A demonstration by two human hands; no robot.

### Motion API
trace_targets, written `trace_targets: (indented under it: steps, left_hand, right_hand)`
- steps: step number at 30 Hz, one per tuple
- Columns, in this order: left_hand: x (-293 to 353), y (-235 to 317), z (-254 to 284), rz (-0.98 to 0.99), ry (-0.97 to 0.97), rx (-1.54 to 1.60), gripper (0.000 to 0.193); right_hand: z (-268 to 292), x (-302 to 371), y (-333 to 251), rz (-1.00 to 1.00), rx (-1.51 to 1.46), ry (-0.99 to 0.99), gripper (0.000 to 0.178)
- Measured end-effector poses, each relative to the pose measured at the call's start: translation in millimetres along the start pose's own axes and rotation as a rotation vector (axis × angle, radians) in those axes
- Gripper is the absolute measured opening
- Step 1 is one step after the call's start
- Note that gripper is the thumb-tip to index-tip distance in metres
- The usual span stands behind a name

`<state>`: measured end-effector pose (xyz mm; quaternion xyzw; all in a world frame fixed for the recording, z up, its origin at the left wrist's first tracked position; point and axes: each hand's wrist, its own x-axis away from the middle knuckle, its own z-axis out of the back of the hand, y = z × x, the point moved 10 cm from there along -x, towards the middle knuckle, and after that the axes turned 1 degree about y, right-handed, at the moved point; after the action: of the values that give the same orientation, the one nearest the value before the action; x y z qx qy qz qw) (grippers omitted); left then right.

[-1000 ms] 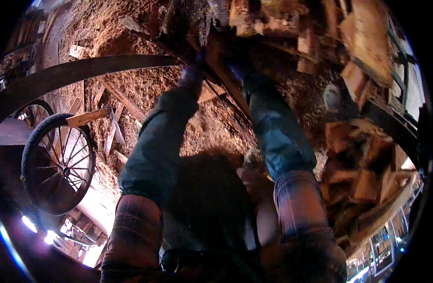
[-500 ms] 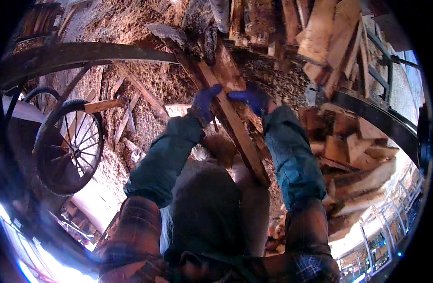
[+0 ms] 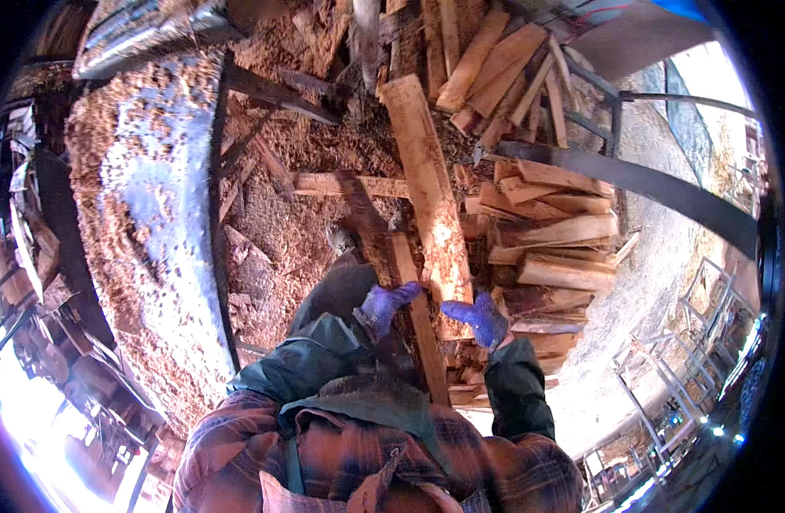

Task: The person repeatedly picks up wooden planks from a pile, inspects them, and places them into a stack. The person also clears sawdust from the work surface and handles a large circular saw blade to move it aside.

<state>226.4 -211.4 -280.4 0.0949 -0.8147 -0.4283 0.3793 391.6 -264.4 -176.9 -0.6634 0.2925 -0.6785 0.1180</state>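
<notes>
My left hand (image 3: pixel 384 309), in a purple glove, is closed at the left edge of a narrow wooden board (image 3: pixel 424 338), its fingertips against the wood. This board slants down towards my body. My right hand (image 3: pixel 480 318), gloved likewise, lies at the near right edge of a wider wooden board (image 3: pixel 428 184), its thumb or finger over the surface. The rest of its fingers are partly hidden. That wider board stretches away from me, its far end among loose wood.
Stacked split wood (image 3: pixel 563 231) lies to the right, beneath a curved dark metal bar (image 3: pixel 649 175). More boards (image 3: pixel 495 73) lean at the far side. A pale chip-strewn sheet (image 3: pixel 157 188) is at left. Another piece of wood (image 3: pixel 324 184) lies crosswise beyond my hands, over wood chips.
My view has turned, and the wheel at left is out of sight. Both hands are now nearer my body and a little further apart. The wider board shows more fully.
</notes>
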Motion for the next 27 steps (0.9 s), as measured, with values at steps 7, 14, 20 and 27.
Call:
trace_targets:
  steps: [7, 14, 20, 27]
  left_hand:
    - [32, 186, 58, 0.061, 0.309, 0.494, 0.03]
    - [70, 306, 111, -0.193, 0.488, 0.224, 0.046]
    - [66, 296, 135, -0.281, 0.523, 0.154, 0.043]
    - [45, 343, 88, -0.353, 0.509, -0.209, 0.044]
  right_hand:
    - [70, 107, -28, 0.617, 0.695, 0.681, 0.06]
    - [124, 184, 35, 0.404, 0.844, 0.818, 0.06]
    - [124, 234, 166, 0.213, 0.212, 1.168, 0.054]
    - [122, 185, 177, 0.806, -1.942, 0.228, 0.048]
